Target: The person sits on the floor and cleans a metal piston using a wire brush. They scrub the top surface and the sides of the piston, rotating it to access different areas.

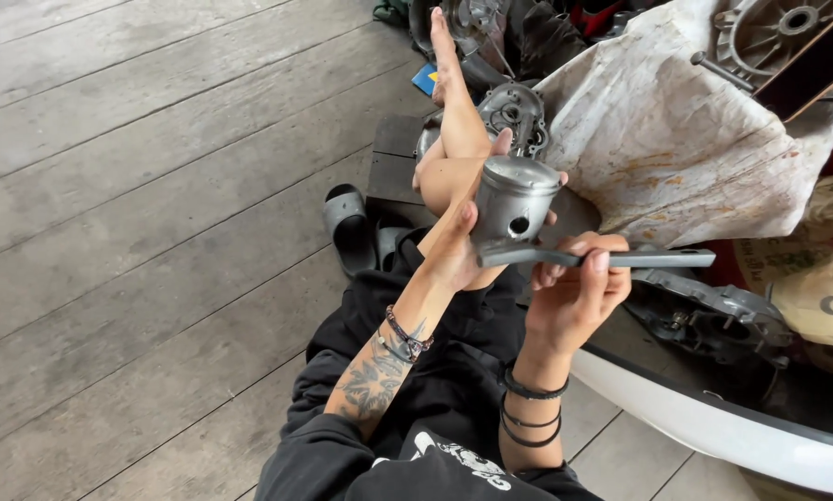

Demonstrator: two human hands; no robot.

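A grey metal piston with a round pin hole in its side stands upright in front of me, gripped by my left hand from the left side. Under the piston lies a flat dark metal bar that sticks out to the right. My right hand holds this bar from below, thumb on top of it. Both wrists wear dark bracelets, and the left forearm has a tattoo. My bare leg and foot stretch out beyond the piston.
A stained white cloth covers a heap at the right, with a metal engine part and a phone on top. An engine casing lies past my leg. Grey slippers rest on the wooden floor. A white basin rim curves below right.
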